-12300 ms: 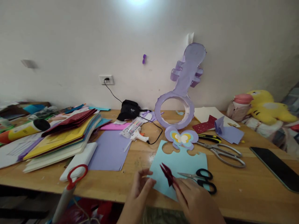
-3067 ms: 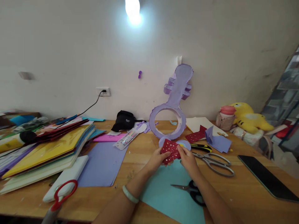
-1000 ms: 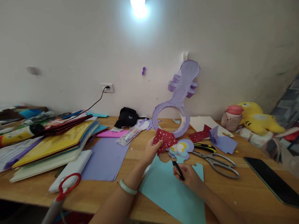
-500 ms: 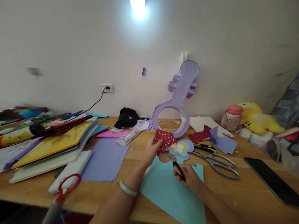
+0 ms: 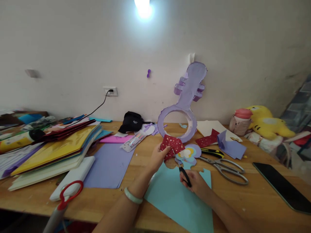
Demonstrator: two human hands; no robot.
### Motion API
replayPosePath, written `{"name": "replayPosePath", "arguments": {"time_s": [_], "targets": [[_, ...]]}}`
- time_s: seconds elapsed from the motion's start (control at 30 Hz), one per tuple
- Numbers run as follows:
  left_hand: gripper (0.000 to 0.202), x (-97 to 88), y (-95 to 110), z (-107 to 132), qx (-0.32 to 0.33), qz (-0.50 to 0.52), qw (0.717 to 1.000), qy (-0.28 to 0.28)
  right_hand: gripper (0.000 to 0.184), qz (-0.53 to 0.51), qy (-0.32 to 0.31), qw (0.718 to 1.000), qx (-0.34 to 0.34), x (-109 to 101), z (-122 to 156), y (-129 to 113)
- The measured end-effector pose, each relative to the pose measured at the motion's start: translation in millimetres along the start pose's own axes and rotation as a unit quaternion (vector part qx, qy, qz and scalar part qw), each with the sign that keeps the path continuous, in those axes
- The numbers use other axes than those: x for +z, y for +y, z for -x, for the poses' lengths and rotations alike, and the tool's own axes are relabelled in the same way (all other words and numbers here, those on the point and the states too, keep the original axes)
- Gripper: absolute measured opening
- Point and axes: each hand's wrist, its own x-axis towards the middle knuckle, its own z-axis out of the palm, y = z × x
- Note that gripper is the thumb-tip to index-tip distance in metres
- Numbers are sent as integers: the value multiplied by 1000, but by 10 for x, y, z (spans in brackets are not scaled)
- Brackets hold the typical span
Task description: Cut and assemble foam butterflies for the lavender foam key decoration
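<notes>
My left hand [image 5: 157,158] pinches a folded piece of red glitter paper with star specks [image 5: 173,144] and holds it up above the table. My right hand [image 5: 195,183] grips small black-handled scissors [image 5: 182,171], whose blades point up into the lower edge of the red paper. Under both hands lies a light blue sheet [image 5: 178,197] with scalloped cut-outs along its far edge. Just beyond the red paper sits a layered paper butterfly [image 5: 189,154] in purple, blue, yellow and white.
Large silver scissors [image 5: 224,166] and a yellow-black utility knife [image 5: 213,152] lie to the right. A purple guitar-shaped cut-out [image 5: 184,103] leans on the wall. A purple sheet [image 5: 109,165], stacked coloured paper [image 5: 53,149] and a phone [image 5: 283,186] also lie on the wooden table [image 5: 247,200].
Over the last second the scissors and red paper have stayed almost in place, with only slight shifts. Three seconds ago both hands held the red paper and the scissors lay on the blue sheet.
</notes>
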Motion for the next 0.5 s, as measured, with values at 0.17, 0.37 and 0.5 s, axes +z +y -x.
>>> {"name": "replayPosePath", "arguments": {"time_s": [0.17, 0.37, 0.5], "targets": [[31, -10, -6, -2, 19, -8, 1000, -4, 65, 0, 4, 1000, -11, -5, -12, 46], [29, -11, 23, 9, 14, -26, 1000, -6, 58, 23, 15, 999, -22, -8, -10, 70], [30, -8, 20, 6, 2, -21, 1000, -9, 56, 36, 23, 999, -24, -9, -4, 69]]}}
